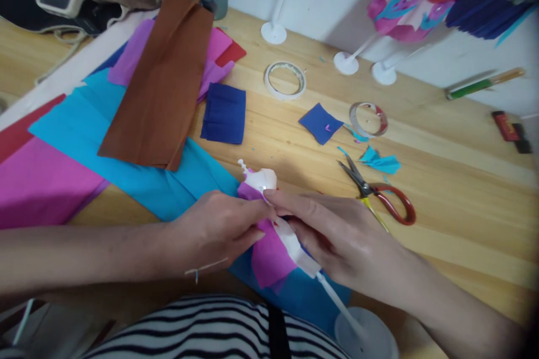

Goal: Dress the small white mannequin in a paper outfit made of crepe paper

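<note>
A small white figure on a stand [263,179] lies tilted across the table's near edge, its round white base [370,334] at the bottom right. Purple paper [269,255] is wrapped around its body. My left hand [214,230] is closed on the purple paper at the figure's left side. My right hand [337,235] pinches the paper near the figure's upper end, fingers pressed against it. Beneath both hands lies a large turquoise sheet [168,185].
Red-handled scissors [377,190] lie right of my hands, beside turquoise scraps [381,162]. Two tape rolls [285,79] [369,119], dark blue paper pieces [224,113] [320,122], a brown sheet [164,84] and pink sheets sit farther back. White stands [273,32] and a dressed figure [412,11] are against the wall.
</note>
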Tool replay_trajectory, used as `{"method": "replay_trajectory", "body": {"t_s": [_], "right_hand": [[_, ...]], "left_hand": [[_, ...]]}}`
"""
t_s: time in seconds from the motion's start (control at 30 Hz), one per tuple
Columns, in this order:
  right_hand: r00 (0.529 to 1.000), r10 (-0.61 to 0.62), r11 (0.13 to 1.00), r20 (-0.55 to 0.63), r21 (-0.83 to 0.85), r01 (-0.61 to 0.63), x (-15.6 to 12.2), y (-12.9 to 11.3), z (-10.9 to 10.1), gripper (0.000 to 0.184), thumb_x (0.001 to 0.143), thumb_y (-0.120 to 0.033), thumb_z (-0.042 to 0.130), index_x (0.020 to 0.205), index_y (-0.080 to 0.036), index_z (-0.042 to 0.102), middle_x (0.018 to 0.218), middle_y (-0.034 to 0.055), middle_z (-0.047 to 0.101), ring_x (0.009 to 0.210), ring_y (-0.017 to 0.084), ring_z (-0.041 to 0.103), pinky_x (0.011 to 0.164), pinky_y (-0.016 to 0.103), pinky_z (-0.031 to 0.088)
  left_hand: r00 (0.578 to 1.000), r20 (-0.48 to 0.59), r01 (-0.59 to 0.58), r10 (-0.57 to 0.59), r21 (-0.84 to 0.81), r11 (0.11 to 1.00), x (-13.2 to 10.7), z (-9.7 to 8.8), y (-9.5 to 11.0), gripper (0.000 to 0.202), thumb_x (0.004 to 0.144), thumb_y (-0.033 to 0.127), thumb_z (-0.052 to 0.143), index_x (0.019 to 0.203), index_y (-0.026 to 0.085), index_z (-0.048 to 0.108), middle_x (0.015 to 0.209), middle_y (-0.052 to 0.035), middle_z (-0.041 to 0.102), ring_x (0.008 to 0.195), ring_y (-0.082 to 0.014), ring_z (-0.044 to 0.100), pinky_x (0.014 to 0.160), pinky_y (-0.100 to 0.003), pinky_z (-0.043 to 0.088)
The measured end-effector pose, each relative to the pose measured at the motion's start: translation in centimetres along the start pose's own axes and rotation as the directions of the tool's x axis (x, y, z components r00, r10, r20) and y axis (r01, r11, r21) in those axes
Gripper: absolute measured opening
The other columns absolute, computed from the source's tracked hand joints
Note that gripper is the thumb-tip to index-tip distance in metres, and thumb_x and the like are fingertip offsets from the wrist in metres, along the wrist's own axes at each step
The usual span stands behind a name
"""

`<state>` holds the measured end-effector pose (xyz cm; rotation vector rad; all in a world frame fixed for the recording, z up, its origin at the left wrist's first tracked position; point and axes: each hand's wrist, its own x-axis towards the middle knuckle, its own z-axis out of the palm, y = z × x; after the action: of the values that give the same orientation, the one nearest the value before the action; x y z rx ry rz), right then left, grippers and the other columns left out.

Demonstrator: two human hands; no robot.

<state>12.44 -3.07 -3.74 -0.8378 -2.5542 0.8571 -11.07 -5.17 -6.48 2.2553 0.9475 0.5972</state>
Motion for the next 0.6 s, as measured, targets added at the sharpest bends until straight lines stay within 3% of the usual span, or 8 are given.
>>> {"method": "replay_trajectory", "body": {"t_s": [0.1,0.23,0.4,0.6], "right_hand": [[1.000,-0.013,1.000,0.004,-0.012,0.013,0.3,-0.2,-0.2,0.074,0.091,-0.001,0.047,0.157,-0.034,0.035,0.111,0.0057,0.077,0.090,0.022,0.076,0.072,0.031,0.064],[1.000,0.009,1.000,0.019,-0.016,-0.008,0.4,-0.3,-0.4,0.069,0.090,-0.002,0.046,0.153,-0.032,0.044,0.109,0.0054,0.079,0.088,0.022,0.078,0.071,0.030,0.064],[0.999,0.030,0.999,0.013,-0.017,-0.030,0.5,-0.3,-0.3,0.058,0.093,-0.007,0.048,0.146,-0.030,0.052,0.111,0.0073,0.079,0.091,0.024,0.078,0.073,0.033,0.065],[0.998,0.066,0.998,0.023,0.006,-0.067,0.9,-0.6,-0.4,0.045,0.091,-0.004,0.047,0.124,-0.029,0.066,0.091,0.0040,0.078,0.076,0.023,0.076,0.063,0.031,0.061]], "left_hand": [[0.980,-0.030,-0.184,0.195,0.214,0.959,0.2,0.0,-0.1,0.025,0.105,0.015,0.039,0.105,0.014,0.064,0.080,-0.0011,0.074,0.066,-0.0154,0.068,0.056,-0.026,0.047],[0.920,-0.009,-0.355,0.391,0.399,0.845,0.7,-0.3,0.0,0.029,0.103,0.009,0.037,0.095,0.012,0.065,0.070,-0.0017,0.066,0.058,-0.0172,0.058,0.052,-0.030,0.041],[0.929,0.020,-0.359,0.369,0.284,0.889,0.7,-0.2,-0.4,0.035,0.103,0.009,0.033,0.085,0.017,0.062,0.069,-0.0005,0.063,0.060,-0.0157,0.055,0.054,-0.030,0.037],[0.936,0.141,-0.350,0.323,0.263,0.899,0.1,-0.2,-1.1,0.030,0.101,0.008,0.037,0.089,0.018,0.063,0.074,-0.0021,0.064,0.064,-0.0160,0.056,0.055,-0.031,0.037]]}}
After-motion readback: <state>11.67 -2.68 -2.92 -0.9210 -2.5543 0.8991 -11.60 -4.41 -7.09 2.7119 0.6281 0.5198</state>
